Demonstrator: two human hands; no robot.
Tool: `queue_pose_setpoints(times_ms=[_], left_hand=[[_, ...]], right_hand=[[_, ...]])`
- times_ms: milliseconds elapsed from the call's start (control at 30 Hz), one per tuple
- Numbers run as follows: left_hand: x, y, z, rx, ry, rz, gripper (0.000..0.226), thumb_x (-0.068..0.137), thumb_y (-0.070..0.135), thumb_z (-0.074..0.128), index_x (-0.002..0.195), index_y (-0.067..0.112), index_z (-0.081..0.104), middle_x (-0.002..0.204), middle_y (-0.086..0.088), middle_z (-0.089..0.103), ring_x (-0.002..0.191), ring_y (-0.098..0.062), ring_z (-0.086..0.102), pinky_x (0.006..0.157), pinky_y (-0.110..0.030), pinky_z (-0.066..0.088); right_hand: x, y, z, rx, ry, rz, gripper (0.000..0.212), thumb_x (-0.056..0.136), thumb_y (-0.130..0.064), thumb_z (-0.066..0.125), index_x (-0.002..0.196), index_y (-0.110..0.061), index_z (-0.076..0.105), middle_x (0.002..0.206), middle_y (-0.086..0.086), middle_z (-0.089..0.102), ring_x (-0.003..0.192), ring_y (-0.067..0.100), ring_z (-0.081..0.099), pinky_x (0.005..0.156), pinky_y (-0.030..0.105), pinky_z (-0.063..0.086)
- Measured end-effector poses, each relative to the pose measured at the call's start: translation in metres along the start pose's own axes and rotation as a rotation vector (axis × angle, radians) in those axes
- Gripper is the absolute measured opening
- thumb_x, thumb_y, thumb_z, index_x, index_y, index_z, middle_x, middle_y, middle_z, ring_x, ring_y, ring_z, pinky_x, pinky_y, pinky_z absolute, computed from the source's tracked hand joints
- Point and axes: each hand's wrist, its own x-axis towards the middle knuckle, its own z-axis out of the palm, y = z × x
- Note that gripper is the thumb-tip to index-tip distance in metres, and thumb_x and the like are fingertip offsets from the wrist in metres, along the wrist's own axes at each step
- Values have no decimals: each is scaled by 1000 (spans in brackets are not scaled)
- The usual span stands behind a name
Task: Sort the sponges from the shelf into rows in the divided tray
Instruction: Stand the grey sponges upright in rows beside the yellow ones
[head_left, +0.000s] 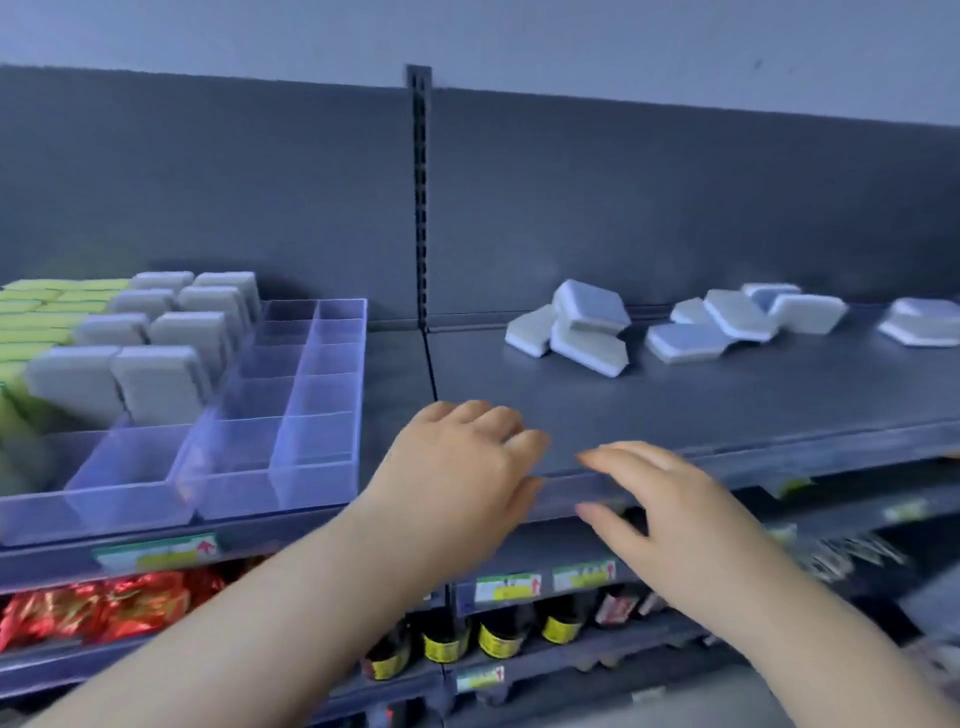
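A clear divided tray (291, 483) stands on the left of the dark shelf (675, 410). Its left rows hold yellow-green sponges (47, 317) and grey sponges (156, 338); the right compartments hold nothing. Loose grey-and-white sponges lie on the shelf's right part: one pile (576, 327), a second pile (737, 319) and a pair at the far right (924, 322). My left hand (462, 467) hovers at the shelf's front edge with relaxed fingers and holds nothing. Just to its right, my right hand (670, 504) is also relaxed and bare, in front of the shelf edge.
A slotted upright (420, 208) divides the back panel. Price labels (156, 551) run along the shelf edges. Below are red foil packets (104, 603) and dark bottles with yellow labels (498, 636).
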Motion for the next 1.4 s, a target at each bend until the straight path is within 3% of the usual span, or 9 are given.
queue_pose_setpoints(times_ms=[200,367,500,667,867,1033,1100,1267,1400], left_hand=[[42,106,78,-215,-122,-56,36,82,35,39,95,23,70,90,6,68,76,-22,66,64,-29,53],[81,150,112,-225,-161,18,39,81,36,40,99,22,71,91,6,70,80,-20,67,67,-28,52],[127,175,140,-230,-127,11,40,83,36,39,102,22,71,93,7,70,83,-19,67,70,-29,52],[201,196,176,-198,-94,9,43,83,37,38,105,21,71,92,6,71,83,-19,68,70,-29,53],[306,220,210,-192,-84,-32,43,83,37,39,104,19,71,92,2,71,84,-23,68,70,-36,55],[363,246,229,-157,-46,-30,36,82,35,47,102,19,72,92,3,71,84,-21,68,71,-33,54],[378,254,241,-147,-40,-57,34,82,34,49,102,20,72,93,5,71,85,-19,68,72,-32,53],[418,272,268,-84,-56,-170,31,76,29,57,100,17,72,92,3,71,83,-21,68,72,-32,53],[435,289,276,-31,-63,-286,36,80,33,43,96,18,73,91,5,70,82,-20,67,70,-30,53]], right_hand=[[-77,103,21,104,-11,336,39,89,-40,53,127,-34,48,128,-16,49,118,9,46,93,29,42],[-102,165,17,176,13,436,35,89,-36,56,123,-30,53,123,-12,54,102,10,55,87,26,46],[-90,224,-4,180,84,420,37,91,-35,53,127,-31,50,124,-20,48,117,4,46,94,20,38],[-56,298,-38,143,139,376,35,90,-36,53,125,-33,51,125,-16,52,116,5,48,96,29,42],[-32,398,-91,129,156,427,36,89,-37,54,124,-37,52,123,-22,50,118,0,45,98,21,38],[-8,464,-110,224,204,423,32,89,-32,55,122,-35,54,112,-28,48,111,-6,45,87,6,32],[12,487,-110,274,202,385,31,89,-31,56,120,-33,56,110,-27,50,108,-7,47,85,3,33],[69,546,-114,315,115,192,32,90,-31,55,123,-31,54,120,-23,51,114,-2,46,98,20,38],[115,582,-131,307,-5,19,33,92,-31,52,125,-31,51,128,-19,47,119,0,40,98,19,35]])
